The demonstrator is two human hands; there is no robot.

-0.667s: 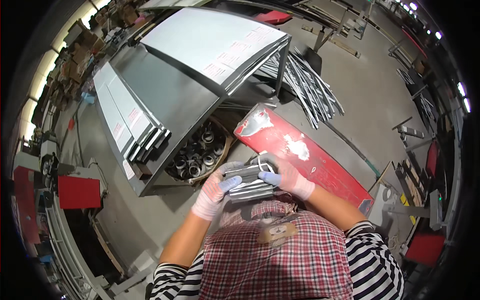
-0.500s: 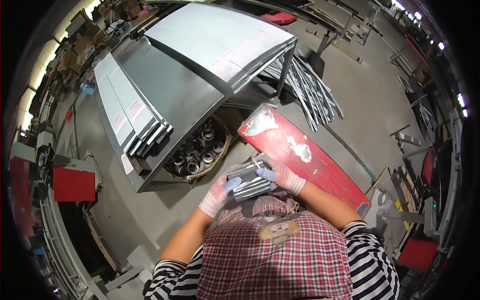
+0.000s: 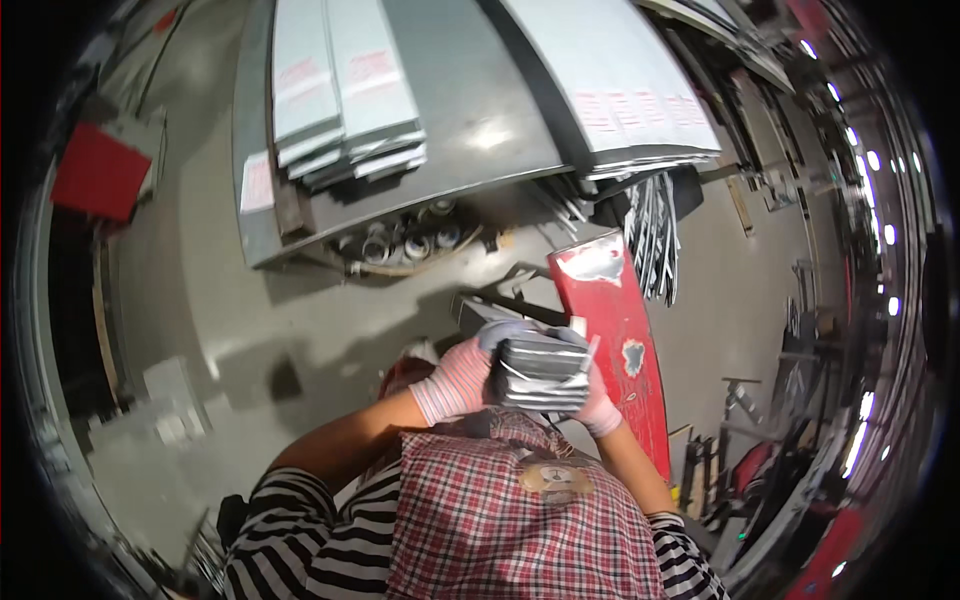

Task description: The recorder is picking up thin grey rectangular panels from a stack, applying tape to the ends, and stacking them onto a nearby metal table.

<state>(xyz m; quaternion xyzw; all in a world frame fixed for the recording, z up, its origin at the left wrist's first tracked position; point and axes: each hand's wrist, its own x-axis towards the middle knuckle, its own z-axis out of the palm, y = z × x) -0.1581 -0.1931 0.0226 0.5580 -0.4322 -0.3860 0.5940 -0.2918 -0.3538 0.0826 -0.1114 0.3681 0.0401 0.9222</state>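
Held thing: a stack of thin grey sheet-metal pieces (image 3: pixel 540 372), lying flat one on another, carried at chest height just above the person's red-and-white checked apron (image 3: pixel 500 510).
Left hand: the left hand (image 3: pixel 458 380), in a pinkish-white knit glove, is wrapped round the stack's left end, fingers curled over the top; the grip looks meant to keep the loose sheets from sliding apart.
Right hand: the right hand (image 3: pixel 592 395), gloved alike, clasps the stack's right end from below and the side, so the two hands press the bundle between them. A blue-grey fingertip patch shows at the stack's upper edge.
Where the stack is: off any surface, borne wholly by both hands, just left of the long red metal beam (image 3: pixel 615 330).
Red beam: painted red with worn white patches, it runs away from the stack's right side toward the upper middle.
Beyond the stack: a wide grey steel tabletop (image 3: pixel 470 110) lies further up, carrying piles of long pale grey panels (image 3: pixel 345 95) laid parallel, likely so they stay square and easy to lift.
Under the tabletop edge: round metal cans or rolls (image 3: pixel 405 245) sit in a cluster, between the stack and the panels; what they are cannot be told.
Right of the beam's far end: a sheaf of narrow dark metal strips (image 3: pixel 655 235) hangs or leans over the grey concrete floor (image 3: pixel 280 330).
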